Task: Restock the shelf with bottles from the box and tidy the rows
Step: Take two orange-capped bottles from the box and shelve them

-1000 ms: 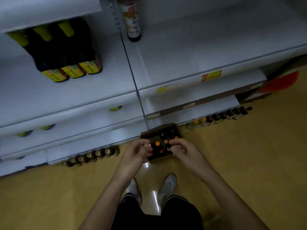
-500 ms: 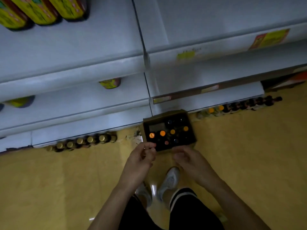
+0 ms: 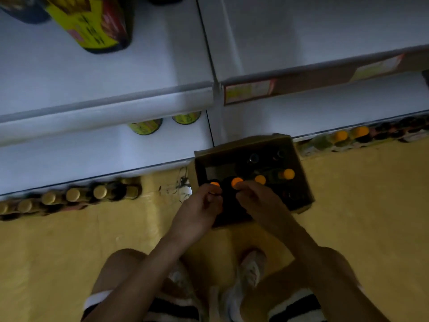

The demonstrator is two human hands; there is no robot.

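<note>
An open cardboard box (image 3: 301,182) stands on the yellow floor against the foot of the white shelf (image 3: 92,156). It holds several dark bottles, some with orange caps (image 3: 288,174). My left hand (image 3: 199,208) reaches into the box's near left corner, its fingers curled round the neck of an orange-capped bottle (image 3: 215,183). My right hand (image 3: 260,201) is beside it, fingertips closed on another orange-capped bottle (image 3: 235,181). The bottle bodies are lost in the dark of the box.
A row of tan-capped bottles (image 3: 72,196) lies along the floor under the left shelf, and another row (image 3: 348,134) under the right one. Yellow-labelled bottles (image 3: 145,127) stand on the low shelf, with a big one (image 3: 92,24) higher up. My knees and shoes (image 3: 250,273) are below.
I have crouched lower, so the box and shelves look nearer. Both hands moved forward from the box's near edge into it and closed on two orange-capped bottles.
</note>
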